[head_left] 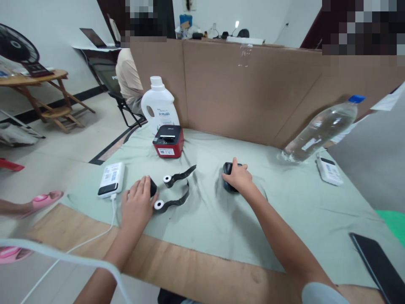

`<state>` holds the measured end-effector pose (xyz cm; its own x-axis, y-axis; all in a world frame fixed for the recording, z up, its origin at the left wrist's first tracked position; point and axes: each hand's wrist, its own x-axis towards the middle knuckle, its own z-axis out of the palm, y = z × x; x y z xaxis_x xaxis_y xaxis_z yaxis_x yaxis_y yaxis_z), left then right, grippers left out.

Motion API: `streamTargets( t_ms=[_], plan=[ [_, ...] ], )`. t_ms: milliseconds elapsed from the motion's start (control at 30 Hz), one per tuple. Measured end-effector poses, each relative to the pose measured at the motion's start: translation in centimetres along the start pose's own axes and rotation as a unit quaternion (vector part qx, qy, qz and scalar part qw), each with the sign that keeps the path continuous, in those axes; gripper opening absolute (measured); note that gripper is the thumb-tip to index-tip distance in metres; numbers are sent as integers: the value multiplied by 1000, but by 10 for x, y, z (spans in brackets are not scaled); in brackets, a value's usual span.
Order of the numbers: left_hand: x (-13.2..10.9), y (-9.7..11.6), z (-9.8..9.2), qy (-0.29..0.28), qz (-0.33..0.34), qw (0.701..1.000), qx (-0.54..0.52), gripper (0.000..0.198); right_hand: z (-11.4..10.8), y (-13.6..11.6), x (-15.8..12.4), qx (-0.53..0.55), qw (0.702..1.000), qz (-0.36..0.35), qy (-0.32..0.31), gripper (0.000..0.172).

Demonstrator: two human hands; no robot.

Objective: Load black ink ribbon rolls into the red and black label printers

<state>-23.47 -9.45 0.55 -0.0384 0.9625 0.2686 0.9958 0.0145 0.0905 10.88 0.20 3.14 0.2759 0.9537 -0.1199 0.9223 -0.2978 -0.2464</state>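
My left hand (138,203) lies over a small black object (153,187), its fingers together and curved around it; most of the object is hidden. Just right of it are two small rolls with white cores, the upper roll (167,181) and the lower roll (159,205), each trailing a dark strip. My right hand (239,175) grips a black device (228,184) from above, thumb on its left side and fingers across its top. Behind the rolls stands a red and black box-shaped printer (168,142).
A white jug (161,107) stands behind the printer. A white power bank (111,180) with a cable lies at left. A water bottle (319,131) leans on the cardboard wall (237,93). A phone (378,266) lies front right. Another person sits behind.
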Motion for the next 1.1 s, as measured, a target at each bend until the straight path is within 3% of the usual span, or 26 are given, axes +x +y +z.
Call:
streamTargets(
  t_ms=[100, 200, 300, 400, 600, 733, 833, 933, 1000, 1033, 1100],
  plan=[
    [-7, 4, 0, -5, -8, 1000, -4, 68, 3, 5, 3, 34, 999, -9, 11, 103],
    [-10, 5, 2, 3, -13, 1000, -7, 67, -13, 12, 0, 71, 997, -1, 0, 106],
    [-11, 3, 3, 7, -7, 1000, -12, 65, -33, 27, -5, 104, 994, 17, 11, 100],
    [-12, 1, 2, 9, -2, 1000, -15, 61, -39, 53, -6, 126, 991, 35, 36, 93],
    [-13, -1, -2, 20, -23, 999, -25, 56, -9, 104, 1, 161, 984, 24, 73, 84],
    [-9, -7, -7, 26, -42, 998, -34, 55, 7, 117, 5, 199, 973, -21, 114, 75],
    [-3, -5, -21, 25, -64, 996, -58, 54, 15, 117, 7, 253, 955, -57, 143, 68],
    [1, 23, -43, 72, -72, 986, -131, 49, 23, 115, 7, 309, 935, -87, 151, 65],
    [4, 62, -51, 83, -52, 972, -212, 46, 29, 111, 5, 333, 926, -109, 140, 63],
    [6, 86, -50, 71, -33, 962, -262, 45, 31, 109, 4, 340, 923, -120, 133, 62],
    [14, 138, -34, -7, 21, 930, -368, 45, 35, 106, 2, 346, 919, -142, 125, 61]
  ],
)
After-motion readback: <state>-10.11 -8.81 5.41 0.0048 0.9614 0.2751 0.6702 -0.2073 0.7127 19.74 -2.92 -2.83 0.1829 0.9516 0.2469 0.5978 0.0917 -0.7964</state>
